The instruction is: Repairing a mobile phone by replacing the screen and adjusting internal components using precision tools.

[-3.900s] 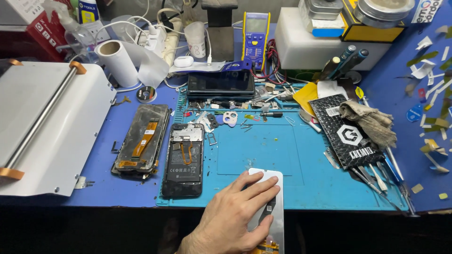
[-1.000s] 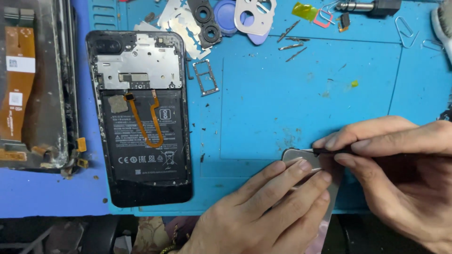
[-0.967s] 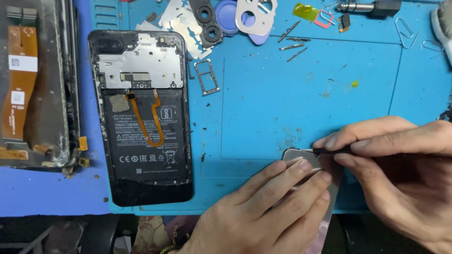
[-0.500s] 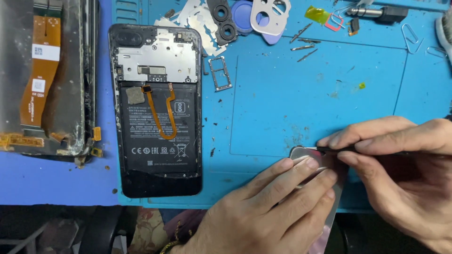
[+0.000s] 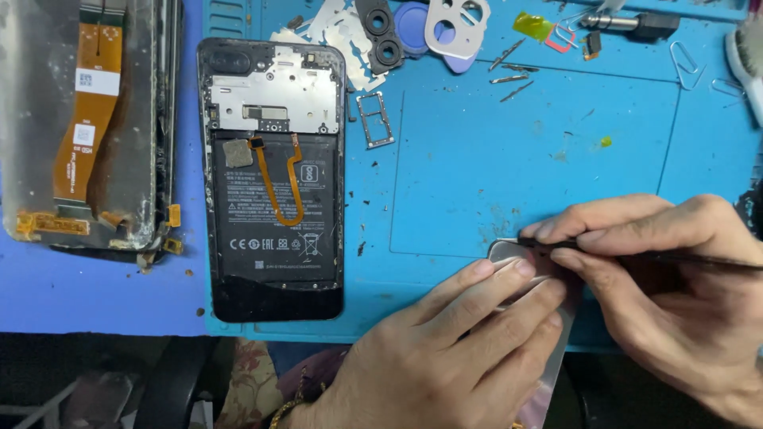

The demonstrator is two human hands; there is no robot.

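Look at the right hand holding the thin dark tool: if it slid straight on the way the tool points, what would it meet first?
The right hand points its thin dark tool leftward. Past the silvery back cover at its tip lies bare blue mat, then probably the opened phone; height is uncertain.

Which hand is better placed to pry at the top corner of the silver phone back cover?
Probably the right hand: it holds the thin dark pry tool at that corner of the silver cover, while the left hand presses it down.

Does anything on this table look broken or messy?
Yes. The detached screen panel at the left has a chipped, crumbling lower edge, with bits lying beside it. The opened phone has no back cover, and small screws lie scattered on the blue mat.
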